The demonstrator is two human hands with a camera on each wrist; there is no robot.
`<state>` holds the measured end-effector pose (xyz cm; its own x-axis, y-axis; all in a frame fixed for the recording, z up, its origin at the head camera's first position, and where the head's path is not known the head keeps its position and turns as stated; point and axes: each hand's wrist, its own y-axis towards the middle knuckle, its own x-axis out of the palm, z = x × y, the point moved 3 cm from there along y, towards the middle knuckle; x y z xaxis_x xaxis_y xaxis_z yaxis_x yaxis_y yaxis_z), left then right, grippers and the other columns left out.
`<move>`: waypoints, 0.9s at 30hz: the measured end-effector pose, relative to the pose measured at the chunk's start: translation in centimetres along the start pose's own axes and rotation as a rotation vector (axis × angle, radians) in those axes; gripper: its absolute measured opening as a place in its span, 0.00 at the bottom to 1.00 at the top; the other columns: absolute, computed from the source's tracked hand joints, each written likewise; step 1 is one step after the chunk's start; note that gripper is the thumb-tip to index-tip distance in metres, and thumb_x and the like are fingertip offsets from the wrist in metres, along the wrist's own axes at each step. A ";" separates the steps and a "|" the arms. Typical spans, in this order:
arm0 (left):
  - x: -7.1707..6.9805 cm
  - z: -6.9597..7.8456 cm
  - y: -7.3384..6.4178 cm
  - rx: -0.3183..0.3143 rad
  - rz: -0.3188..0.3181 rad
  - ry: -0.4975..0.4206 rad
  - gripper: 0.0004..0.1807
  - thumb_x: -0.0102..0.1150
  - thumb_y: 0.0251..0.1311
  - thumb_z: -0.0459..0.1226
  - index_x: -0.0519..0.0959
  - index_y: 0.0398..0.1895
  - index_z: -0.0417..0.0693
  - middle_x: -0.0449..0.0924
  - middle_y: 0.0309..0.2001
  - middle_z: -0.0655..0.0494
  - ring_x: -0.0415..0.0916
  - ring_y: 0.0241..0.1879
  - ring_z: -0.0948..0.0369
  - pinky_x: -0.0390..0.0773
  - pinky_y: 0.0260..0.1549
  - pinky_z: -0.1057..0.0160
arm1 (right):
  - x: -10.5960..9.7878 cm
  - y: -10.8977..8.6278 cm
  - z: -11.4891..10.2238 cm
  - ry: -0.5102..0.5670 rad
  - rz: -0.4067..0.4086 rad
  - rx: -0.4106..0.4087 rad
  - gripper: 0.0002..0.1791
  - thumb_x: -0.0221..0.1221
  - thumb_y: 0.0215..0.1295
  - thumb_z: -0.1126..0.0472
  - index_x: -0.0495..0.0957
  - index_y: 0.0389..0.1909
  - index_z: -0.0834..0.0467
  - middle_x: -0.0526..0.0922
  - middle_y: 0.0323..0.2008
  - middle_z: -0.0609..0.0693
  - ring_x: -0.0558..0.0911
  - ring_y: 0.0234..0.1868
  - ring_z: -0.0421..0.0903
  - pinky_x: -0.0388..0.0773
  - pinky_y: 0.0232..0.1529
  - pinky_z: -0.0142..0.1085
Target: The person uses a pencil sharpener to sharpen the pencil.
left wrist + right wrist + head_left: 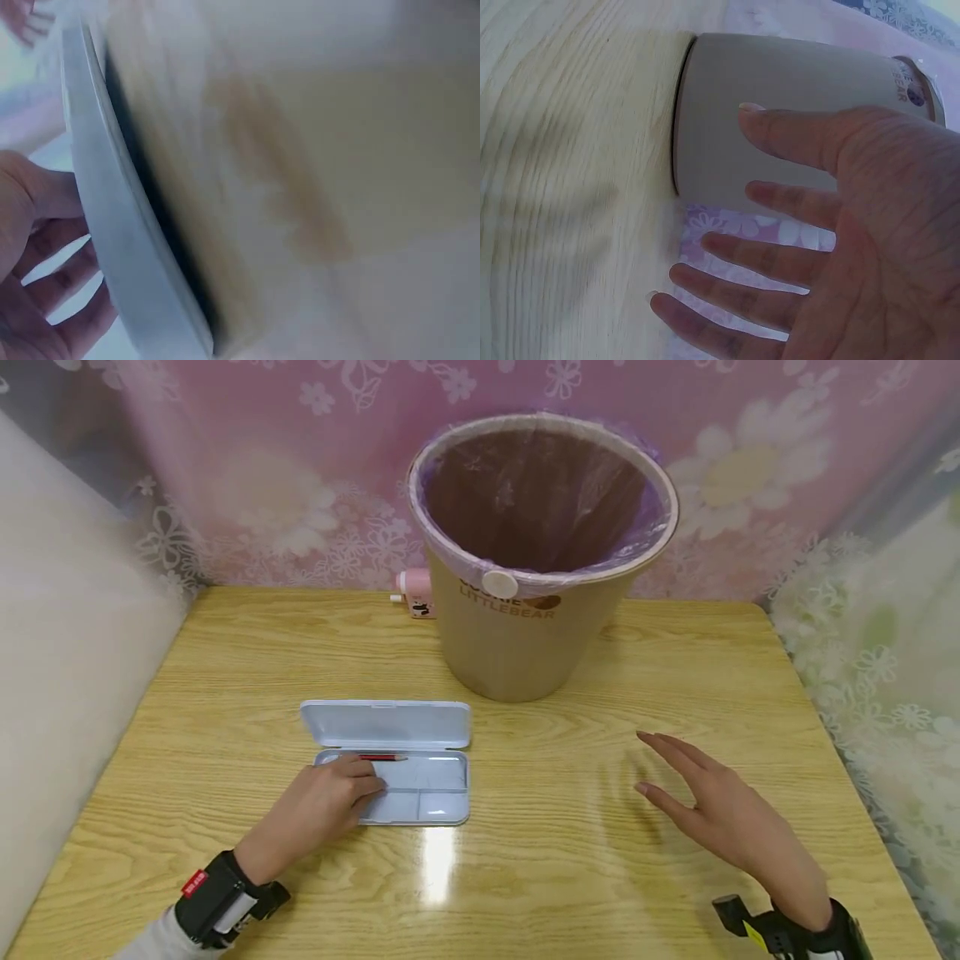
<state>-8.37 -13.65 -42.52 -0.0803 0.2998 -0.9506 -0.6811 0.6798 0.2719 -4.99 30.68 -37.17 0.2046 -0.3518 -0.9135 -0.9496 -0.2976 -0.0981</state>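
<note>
A pale blue pencil case point(442, 777) lies on the table with its lid point(386, 725) raised toward the back. My left hand point(322, 797) reaches over its left end, fingers bent down into the tray. A short red-and-black pencil point(384, 757) lies along the tray's back edge, its left end under that hand. In the left wrist view the case's side wall point(127, 210) hides the fingertips, so I cannot tell whether they pinch the pencil. My right hand point(727, 814) hovers over the table at the right with fingers extended and nothing held.
A beige bin point(517, 643) with a thin purple bag liner stands behind the case. A small pink box-like item point(417, 585) with a white knob is partly hidden behind it. Pink floral cloth point(285, 468) hangs along the wooden table's point(540, 868) back edge.
</note>
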 end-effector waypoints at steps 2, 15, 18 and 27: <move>0.6 0.7 0.9 0.033 0.000 -0.027 0.08 0.75 0.50 0.30 0.86 0.31 0.50 0.81 0.32 0.62 0.78 0.34 0.63 0.80 0.29 0.63 | 0.4 0.2 -0.6 -0.019 0.004 -0.011 0.36 0.59 0.73 0.46 0.61 0.77 0.50 0.71 0.70 0.65 0.80 0.60 0.67 0.79 0.51 0.61; 2.3 3.2 5.1 0.156 -0.031 -0.085 0.06 0.70 0.58 0.29 0.84 0.31 0.50 0.81 0.33 0.60 0.77 0.35 0.63 0.80 0.29 0.66 | 7.9 4.9 -10.0 -0.152 0.023 -0.499 0.16 0.67 0.67 0.57 0.83 0.54 0.56 0.86 0.48 0.49 0.84 0.47 0.44 0.84 0.46 0.37; 2.5 3.5 5.4 0.154 -0.054 -0.101 0.04 0.70 0.59 0.31 0.85 0.34 0.49 0.81 0.35 0.59 0.79 0.36 0.64 0.81 0.31 0.66 | 8.5 5.0 -10.3 -0.188 0.015 -0.522 0.08 0.68 0.65 0.59 0.85 0.43 0.55 0.85 0.41 0.46 0.82 0.40 0.41 0.82 0.39 0.33; 1.1 2.7 4.3 0.100 -0.035 -0.117 0.13 0.73 0.58 0.50 0.86 0.38 0.52 0.82 0.39 0.59 0.78 0.38 0.63 0.81 0.36 0.63 | 7.7 3.7 -7.7 -0.120 0.032 -0.419 0.04 0.70 0.62 0.64 0.84 0.34 0.53 0.80 0.35 0.42 0.79 0.35 0.37 0.79 0.35 0.32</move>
<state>-9.40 -8.64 -41.96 0.0318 0.3466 -0.9375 -0.6054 0.7530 0.2579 -5.06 20.06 -41.58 0.1237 -0.2684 -0.9553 -0.7719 -0.6311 0.0773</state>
